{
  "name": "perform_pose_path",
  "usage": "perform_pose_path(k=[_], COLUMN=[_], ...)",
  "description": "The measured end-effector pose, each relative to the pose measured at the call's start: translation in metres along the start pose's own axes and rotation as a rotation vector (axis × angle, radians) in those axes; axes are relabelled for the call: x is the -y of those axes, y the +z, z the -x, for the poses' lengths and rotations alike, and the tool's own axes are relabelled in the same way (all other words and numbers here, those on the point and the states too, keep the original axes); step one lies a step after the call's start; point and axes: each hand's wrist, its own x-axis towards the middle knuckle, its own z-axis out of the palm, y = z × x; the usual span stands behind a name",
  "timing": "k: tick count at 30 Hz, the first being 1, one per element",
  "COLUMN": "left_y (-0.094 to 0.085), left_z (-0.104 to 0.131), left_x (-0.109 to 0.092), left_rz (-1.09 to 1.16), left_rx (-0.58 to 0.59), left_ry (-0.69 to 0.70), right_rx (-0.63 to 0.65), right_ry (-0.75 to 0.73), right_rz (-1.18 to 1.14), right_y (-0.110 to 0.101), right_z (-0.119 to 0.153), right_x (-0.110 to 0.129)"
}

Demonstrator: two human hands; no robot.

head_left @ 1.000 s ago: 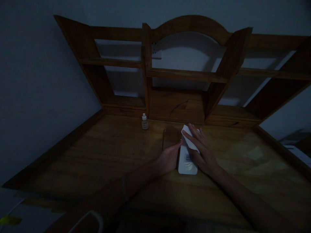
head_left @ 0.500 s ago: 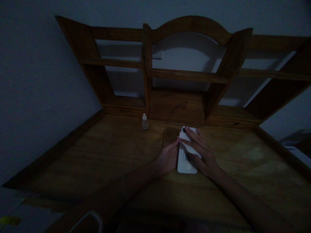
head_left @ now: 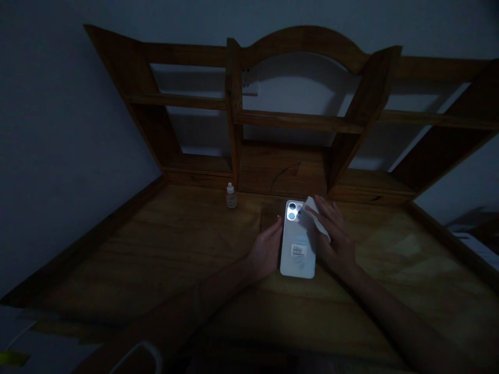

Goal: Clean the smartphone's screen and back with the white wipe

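A white smartphone (head_left: 288, 234) is back side up above the wooden desk, its top pointing away from me. A bright glare covers its camera lenses, and a small printed label (head_left: 298, 251) is on the lower back. My left hand (head_left: 267, 250) is closed along the phone's left edge, thumb pointing up; its other fingers are mostly hidden. On the phone's upper right, my right hand (head_left: 336, 236) pinches a folded white tissue (head_left: 322, 227) against the back beside the cameras. A small dropper bottle (head_left: 231, 200) with a white cap stands upright left of the phone.
A wooden shelf unit (head_left: 298, 120) runs along the back of the desk (head_left: 187, 244). Behind it, a wall socket (head_left: 250, 85) shows. Raised wooden edges border the desk's left and right sides. A yellow object (head_left: 13, 358) is at the lower left. The room is dim.
The right hand and the tissue have moved from across the phone to its upper right side, uncovering the label and cameras. The left hand has drawn back slightly to the left.
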Motion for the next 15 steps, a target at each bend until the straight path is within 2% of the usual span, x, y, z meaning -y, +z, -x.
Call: perform_pose_path(k=[10, 15], left_y=[-0.0018, 0.0032], left_z=[-0.0016, -0.0018], left_x=[0.005, 0.0042], left_rz=[-0.042, -0.019], left_rx=[0.047, 0.052], left_ry=[0.017, 0.052], right_rx=[0.068, 0.091], right_ry=[-0.006, -0.039], right_rz=[-0.026, -0.018], right_y=[-0.0015, 0.0003], right_z=[-0.0015, -0.0006], right_x=[0.0053, 0.0049])
